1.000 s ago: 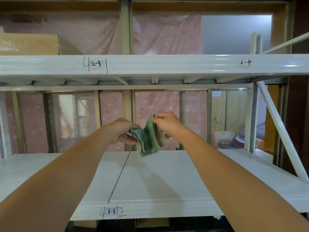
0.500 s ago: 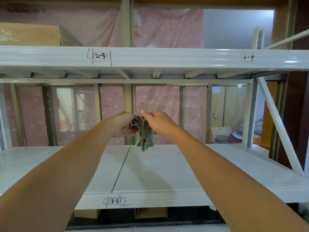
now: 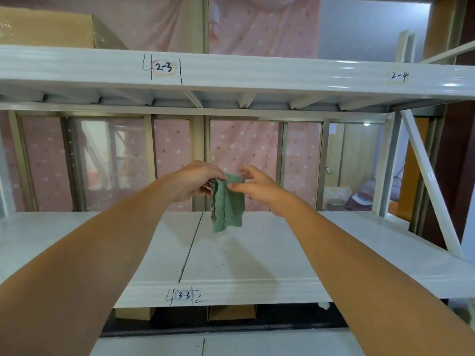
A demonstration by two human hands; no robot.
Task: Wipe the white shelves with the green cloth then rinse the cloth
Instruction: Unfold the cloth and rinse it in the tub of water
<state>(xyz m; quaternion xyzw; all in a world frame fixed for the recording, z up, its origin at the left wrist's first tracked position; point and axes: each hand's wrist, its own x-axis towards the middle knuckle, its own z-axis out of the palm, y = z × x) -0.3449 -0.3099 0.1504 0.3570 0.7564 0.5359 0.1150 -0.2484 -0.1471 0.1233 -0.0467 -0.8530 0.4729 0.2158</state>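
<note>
The green cloth (image 3: 227, 204) hangs folded in the air above the middle white shelf (image 3: 257, 258), between both of my hands. My left hand (image 3: 195, 182) grips its upper left edge with curled fingers. My right hand (image 3: 254, 187) pinches the top right corner between thumb and fingertips. The cloth's lower end dangles free, apart from the shelf surface. The upper white shelf (image 3: 257, 73), labelled 2-3 and 2-4, runs across the view above my hands.
A cardboard box (image 3: 51, 28) sits on the upper shelf at the left. A white diagonal brace (image 3: 431, 186) crosses the rack's right end. Cardboard boxes (image 3: 231, 312) stand under the middle shelf. A pink dotted curtain (image 3: 244, 155) hangs behind the rack.
The cloth was bunched between my two hands half a second ago; now my right hand has drawn apart to the right and the cloth hangs flatter and longer.
</note>
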